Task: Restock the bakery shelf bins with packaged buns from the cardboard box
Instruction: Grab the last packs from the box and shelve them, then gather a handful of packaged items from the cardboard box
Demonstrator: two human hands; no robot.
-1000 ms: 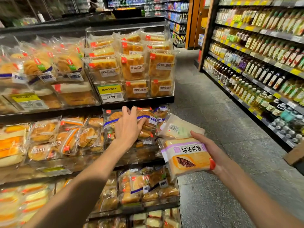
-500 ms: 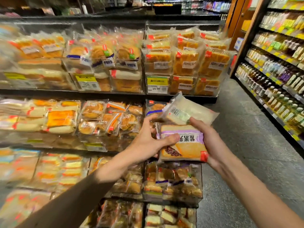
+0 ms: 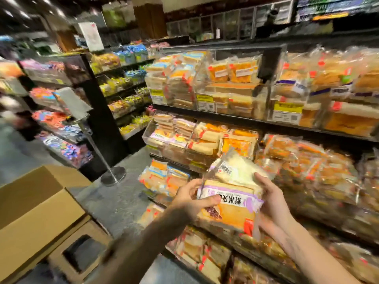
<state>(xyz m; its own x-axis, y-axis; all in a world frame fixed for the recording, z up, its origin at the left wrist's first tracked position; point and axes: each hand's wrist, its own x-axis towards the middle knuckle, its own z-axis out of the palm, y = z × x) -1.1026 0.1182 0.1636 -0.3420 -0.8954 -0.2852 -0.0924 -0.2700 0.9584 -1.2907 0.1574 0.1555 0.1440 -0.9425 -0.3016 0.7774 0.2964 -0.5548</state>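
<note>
The shelf (image 3: pixel 246 119) fills the right of the view, its clear bins (image 3: pixel 146 136) packed with wrapped bread and buns on every tier. The box (image 3: pixel 37 212) stands open at lower left, well apart from the shelf, across a strip of floor.

Two packs are held in the air in front of the lower tiers. A purple-banded pack (image 3: pixel 233 214) faces the camera, and a paler pack (image 3: pixel 235 171) lies behind and above it.

The left hand (image 3: pixel 190 201) grasps the left edge, its thumb (image 3: pixel 211 200) across the front. The right hand (image 3: pixel 272 203) wraps the right edge, fingers (image 3: pixel 260 179) curled over the film.

The packs look light and soft, and the slick film probably slides easily. Squeezing would likely dent the bread. The safest hold is at the side edges or flat underneath, not on the sealed ends.
</note>
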